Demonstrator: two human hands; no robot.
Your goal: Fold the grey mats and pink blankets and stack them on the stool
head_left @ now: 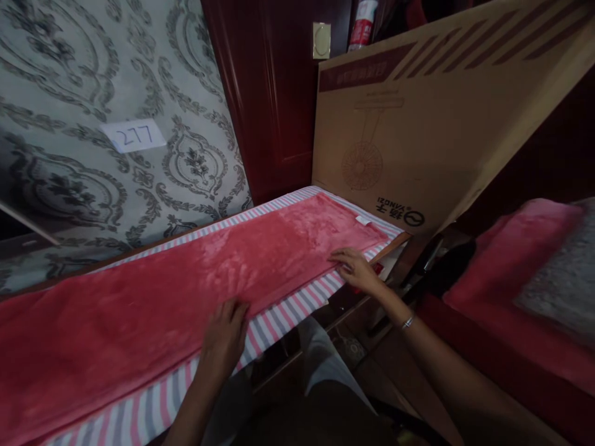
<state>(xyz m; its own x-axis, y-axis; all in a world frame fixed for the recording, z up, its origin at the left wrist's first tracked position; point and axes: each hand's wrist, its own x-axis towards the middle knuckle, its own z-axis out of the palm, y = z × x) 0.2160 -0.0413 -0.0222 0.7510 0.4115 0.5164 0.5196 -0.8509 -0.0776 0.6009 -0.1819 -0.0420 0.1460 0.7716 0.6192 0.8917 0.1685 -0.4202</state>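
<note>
A red plush blanket [171, 291], folded into a long strip, lies along a table spread with a striped cloth [274, 325]. A small white label [363, 220] shows near its far right end. My left hand [224, 334] is at the near edge of the blanket, fingers together and bent over the fabric; its thumb is hidden. Farther right along that same edge, my right hand [354, 268] has its fingers closed on the blanket's border, close to the table's right end. A silver bracelet [408, 322] circles the right wrist.
A large cardboard box [400, 136] stands upright beyond the table's right end. Patterned wallpaper [116, 74] and a dark red door [283, 93] border the far side. To the right is more pink-red plush fabric [511, 248]. A paper marked 277 [134, 135] is on the wall.
</note>
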